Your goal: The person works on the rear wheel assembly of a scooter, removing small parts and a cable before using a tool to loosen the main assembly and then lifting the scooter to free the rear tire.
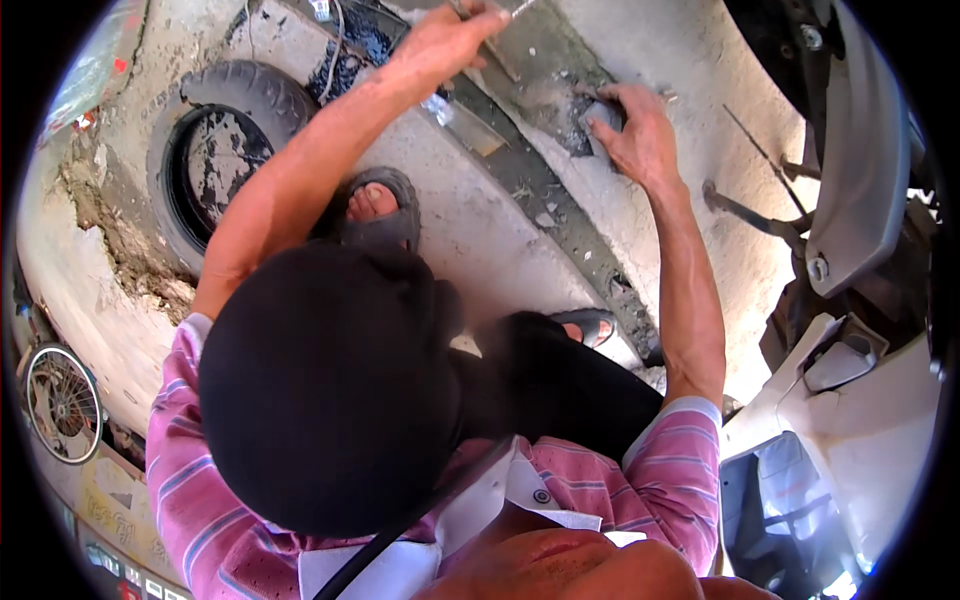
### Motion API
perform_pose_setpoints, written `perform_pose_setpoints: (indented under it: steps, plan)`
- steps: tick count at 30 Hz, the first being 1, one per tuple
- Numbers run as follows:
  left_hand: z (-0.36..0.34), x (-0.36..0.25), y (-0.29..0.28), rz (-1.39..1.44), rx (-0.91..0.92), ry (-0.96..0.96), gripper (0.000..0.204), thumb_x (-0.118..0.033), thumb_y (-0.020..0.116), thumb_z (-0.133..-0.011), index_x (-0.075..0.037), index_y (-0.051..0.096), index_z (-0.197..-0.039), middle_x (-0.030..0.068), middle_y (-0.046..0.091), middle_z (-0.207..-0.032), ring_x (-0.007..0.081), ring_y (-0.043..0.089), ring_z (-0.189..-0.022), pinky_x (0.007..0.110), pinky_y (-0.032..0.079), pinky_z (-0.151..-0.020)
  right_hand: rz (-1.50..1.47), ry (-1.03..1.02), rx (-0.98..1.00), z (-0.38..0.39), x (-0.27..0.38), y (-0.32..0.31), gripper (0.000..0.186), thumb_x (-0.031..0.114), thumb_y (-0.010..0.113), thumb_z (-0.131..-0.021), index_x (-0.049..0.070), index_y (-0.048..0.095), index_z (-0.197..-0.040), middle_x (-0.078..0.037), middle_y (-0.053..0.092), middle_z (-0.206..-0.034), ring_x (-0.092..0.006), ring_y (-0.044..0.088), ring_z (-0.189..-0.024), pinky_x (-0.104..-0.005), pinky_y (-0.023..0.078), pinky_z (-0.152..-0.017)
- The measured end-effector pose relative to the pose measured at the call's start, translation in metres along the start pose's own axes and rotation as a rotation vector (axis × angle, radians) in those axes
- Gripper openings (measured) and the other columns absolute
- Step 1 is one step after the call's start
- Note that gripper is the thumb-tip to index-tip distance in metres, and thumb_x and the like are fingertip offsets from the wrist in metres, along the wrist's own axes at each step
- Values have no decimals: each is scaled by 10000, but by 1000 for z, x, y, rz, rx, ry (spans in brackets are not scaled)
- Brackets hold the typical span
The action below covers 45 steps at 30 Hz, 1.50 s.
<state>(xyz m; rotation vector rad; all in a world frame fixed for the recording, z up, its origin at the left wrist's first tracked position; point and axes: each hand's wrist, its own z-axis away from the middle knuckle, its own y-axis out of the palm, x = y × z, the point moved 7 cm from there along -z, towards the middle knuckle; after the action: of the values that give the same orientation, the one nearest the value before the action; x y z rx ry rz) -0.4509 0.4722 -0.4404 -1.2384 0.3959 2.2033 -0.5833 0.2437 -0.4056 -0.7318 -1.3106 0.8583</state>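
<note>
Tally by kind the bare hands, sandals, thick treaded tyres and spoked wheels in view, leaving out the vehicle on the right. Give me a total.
Left hand and right hand: 2
Sandals: 2
Thick treaded tyre: 1
Spoked wheel: 1
Total: 6

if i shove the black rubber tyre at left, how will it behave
The black rubber tyre would probably drag rather than roll: it appears to lie flat. Its thick, blocky tread suggests a fairly stiff ring. No rim shows in its hole, so it may be lighter than a complete wheel.
</note>
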Motion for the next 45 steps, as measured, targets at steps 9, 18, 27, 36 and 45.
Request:
perform_pose_setpoints:
  steps: [9,18,27,36,45]
  plan:
    - [15,-17,-39,-58,-301,106,408,-251,691,-963,-30,581,-1288,54,669,-932,122,589,-753,288,498,-644,127,37,-8,-7,-4,6,249,193,696,-852,103,722,-1083,-111,695,-1003,-335,659,-978,-439,525,-864]
    - [58,-75,-50,-771,-665,934,476,-165,717,-921,2,563,-1338,264,542,-1316,358,592,-1149,393,489,-967,-117,191,-182,-8,-25,-35,253,227,701,-909,54,705,-1094,-140,694,-982,-290,696,-868,-380,554,-784]
    - [25,-31,-3,218,43,284,299,-38,656,-957,-31,620,-1254,74,653,-1060,176,657,-945,316,532,-794,-883,346,-302,-34,18,-56,159,171,613,-1024,17,623,-1061,-81,713,-913,-181,678,-840,-334,555,-844]
    - [59,-41,71,414,662,119,618,-426,536,-1057,-12,418,-1500,172,682,-1205,282,674,-1134,441,527,-981,-1349,140,125,-31,51,-38,275,199,566,-1046,-11,624,-1215,-100,707,-1072,-191,715,-951,-361,561,-919]
    - [50,-34,59,596,533,84,453,-354,482,-1092,-71,518,-1443,111,699,-1068,203,685,-934,365,557,-852,-1131,184,112,-33,55,-39,260,206,665,-990,20,673,-1170,-80,721,-933,-160,685,-908,-320,528,-853]
